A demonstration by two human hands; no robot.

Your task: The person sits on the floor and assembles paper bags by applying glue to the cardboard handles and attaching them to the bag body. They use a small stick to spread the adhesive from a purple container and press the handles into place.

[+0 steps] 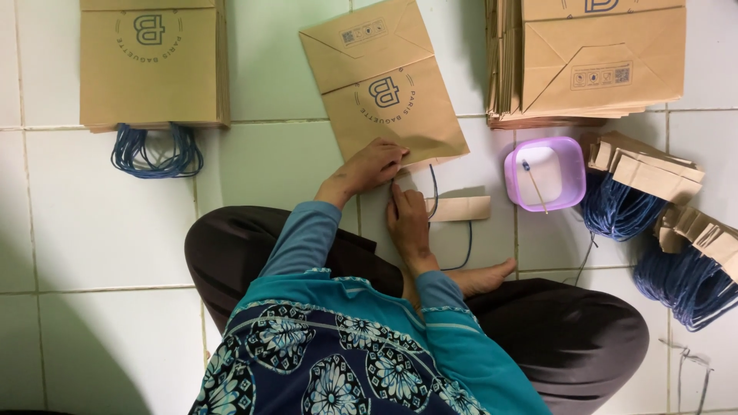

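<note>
A: Here, largest first: tiled floor (100, 230), then the flat paper bag (384, 88), mouth edge toward the person.
B: And each grip?
A: Left hand (369, 167) presses fingers flat on that edge; right hand (407, 223) pinches the blue cord handle (433, 192) beside its paper strip (460, 208).
B: Risk?
A: The strip may set crooked if the bag slides.

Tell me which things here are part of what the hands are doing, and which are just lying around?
In use:
- left hand pressing the flat brown paper bag
- right hand by the paper strip with blue cord

Lying about:
- left stack of bags
- right stack of bags
- purple tub with a stick
- bundles of blue-corded handles
</note>
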